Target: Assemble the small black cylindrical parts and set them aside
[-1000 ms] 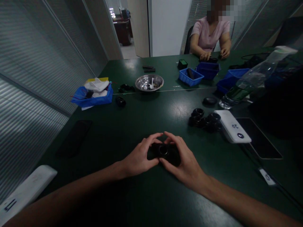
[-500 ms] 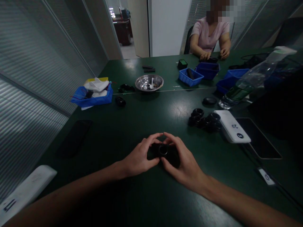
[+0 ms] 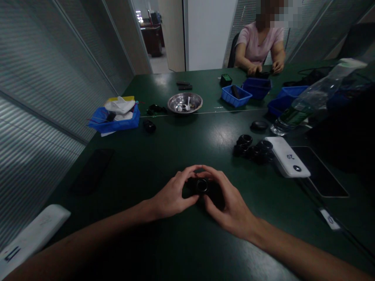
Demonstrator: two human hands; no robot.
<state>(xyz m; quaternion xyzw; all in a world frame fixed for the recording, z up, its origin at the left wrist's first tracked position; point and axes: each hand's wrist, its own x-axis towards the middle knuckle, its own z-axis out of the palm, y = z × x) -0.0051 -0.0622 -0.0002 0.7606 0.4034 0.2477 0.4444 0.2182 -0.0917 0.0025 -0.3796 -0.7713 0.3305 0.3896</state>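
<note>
A small black round part with a ring-shaped opening (image 3: 202, 186) sits between both my hands, just above the dark green table (image 3: 164, 148). My left hand (image 3: 171, 197) curls round its left side, fingers closed on it. My right hand (image 3: 230, 205) wraps its right side, index finger arched over the top, thumb under. A cluster of several similar black ring parts (image 3: 253, 149) lies to the right, beyond my hands.
A white power bank (image 3: 287, 157), a dark phone (image 3: 320, 171) and a clear bottle (image 3: 310, 99) are at right. A steel bowl (image 3: 184, 102), blue bins (image 3: 236, 95) and a blue bin with white cloth (image 3: 115, 115) stand farther back. A person in pink (image 3: 260, 41) works opposite.
My right hand has shifted a little down and back round the black part, its thumb moving beneath. My left hand and the part stay in place.
</note>
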